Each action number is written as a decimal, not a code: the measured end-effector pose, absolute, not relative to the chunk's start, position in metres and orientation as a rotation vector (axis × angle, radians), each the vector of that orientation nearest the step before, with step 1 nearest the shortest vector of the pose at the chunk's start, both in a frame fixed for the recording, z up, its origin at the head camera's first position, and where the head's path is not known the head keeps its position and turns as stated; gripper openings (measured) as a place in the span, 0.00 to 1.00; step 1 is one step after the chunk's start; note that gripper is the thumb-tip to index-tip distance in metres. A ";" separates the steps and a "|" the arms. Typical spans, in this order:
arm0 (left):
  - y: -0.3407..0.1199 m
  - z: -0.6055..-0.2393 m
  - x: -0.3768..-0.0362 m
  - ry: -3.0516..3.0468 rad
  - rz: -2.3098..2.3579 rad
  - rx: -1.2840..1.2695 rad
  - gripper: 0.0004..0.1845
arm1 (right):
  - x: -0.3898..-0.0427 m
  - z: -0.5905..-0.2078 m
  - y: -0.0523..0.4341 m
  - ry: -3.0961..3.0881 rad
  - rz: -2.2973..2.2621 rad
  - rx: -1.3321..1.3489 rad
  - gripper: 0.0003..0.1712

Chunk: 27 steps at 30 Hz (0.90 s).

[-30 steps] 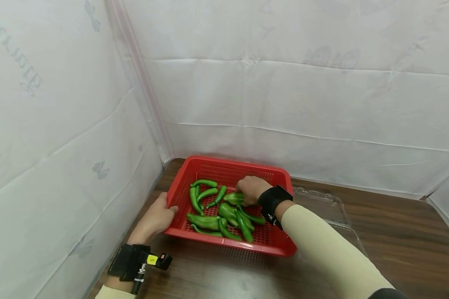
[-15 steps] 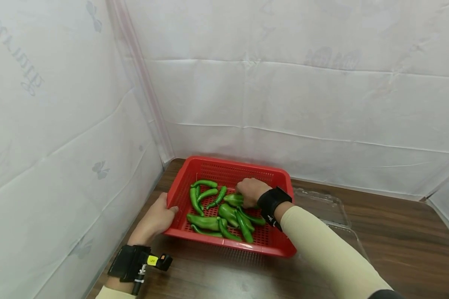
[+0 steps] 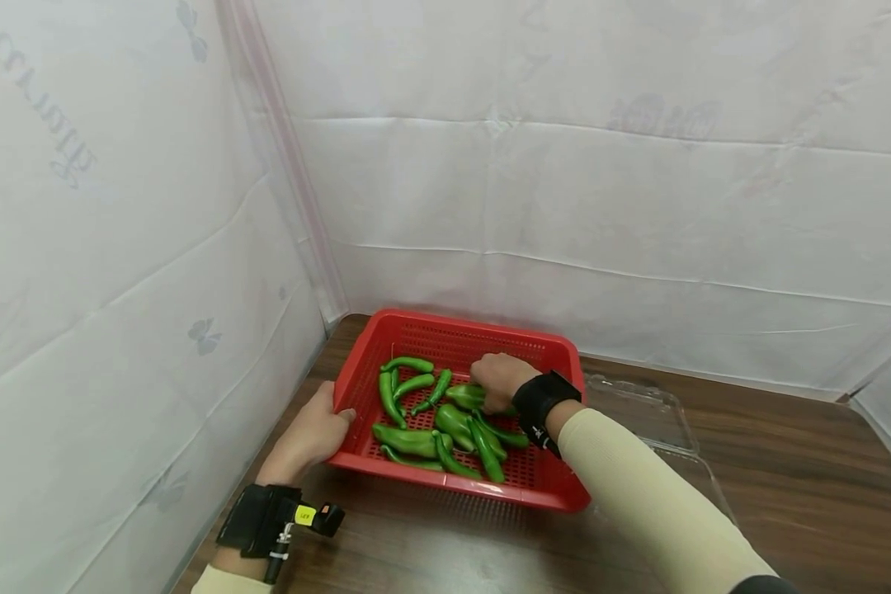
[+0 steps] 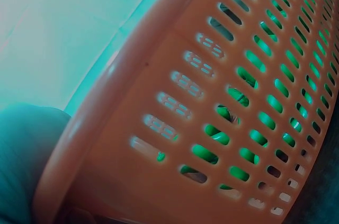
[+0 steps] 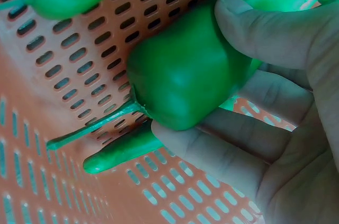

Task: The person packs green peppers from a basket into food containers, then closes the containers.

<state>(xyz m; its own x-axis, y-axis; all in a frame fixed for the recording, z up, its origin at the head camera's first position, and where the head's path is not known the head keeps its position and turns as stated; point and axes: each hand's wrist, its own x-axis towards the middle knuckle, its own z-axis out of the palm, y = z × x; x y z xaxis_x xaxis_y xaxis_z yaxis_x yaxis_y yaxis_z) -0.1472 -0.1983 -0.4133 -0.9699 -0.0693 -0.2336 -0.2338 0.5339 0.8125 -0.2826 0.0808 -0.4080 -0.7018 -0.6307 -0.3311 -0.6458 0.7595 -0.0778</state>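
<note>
A red perforated plastic basket (image 3: 483, 488) holds several green peppers, some long and thin, others broad. On the basket's left rim, my left hand (image 3: 313, 431) keeps a grip, thumb over the inside edge. The left wrist view shows the basket wall (image 4: 169, 38) close up, with green showing through its slots. Inside the basket, my right hand (image 3: 501, 381) grips a broad green pepper (image 5: 180, 65), thumb on one side and fingers on the other. Its thin stem (image 5: 92, 126) points away from the palm. A slimmer green pepper (image 5: 124, 150) lies just beneath it, partly hidden.
The basket stands on a dark wood table (image 3: 794, 462) in the back left corner. White sheeting (image 3: 601, 206) rises close behind it and on the left. A clear plastic clamshell box (image 3: 642, 412) lies open at the basket's right, partly behind my right sleeve.
</note>
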 end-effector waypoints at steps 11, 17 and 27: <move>-0.197 -0.411 -0.148 2.594 1.426 -0.257 0.23 | -0.282 -0.405 0.081 2.592 0.069 -0.981 0.08; -0.197 -0.412 -0.148 2.587 1.417 -0.269 0.22 | -0.284 -0.409 0.082 2.606 0.080 -1.010 0.14; -0.197 -0.412 -0.155 2.600 1.357 -0.246 0.42 | -0.285 -0.401 0.084 2.602 0.082 -1.046 0.26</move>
<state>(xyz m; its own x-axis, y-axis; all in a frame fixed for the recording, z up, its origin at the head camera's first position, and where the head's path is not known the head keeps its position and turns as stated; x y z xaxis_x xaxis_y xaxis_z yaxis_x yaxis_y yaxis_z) -0.1546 -0.1969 -0.4123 -0.9666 -0.0556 -0.2503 -0.2371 0.5653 0.7901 -0.2850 0.0837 -0.4011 -0.6738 -0.6627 -0.3268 -0.6819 0.7281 -0.0705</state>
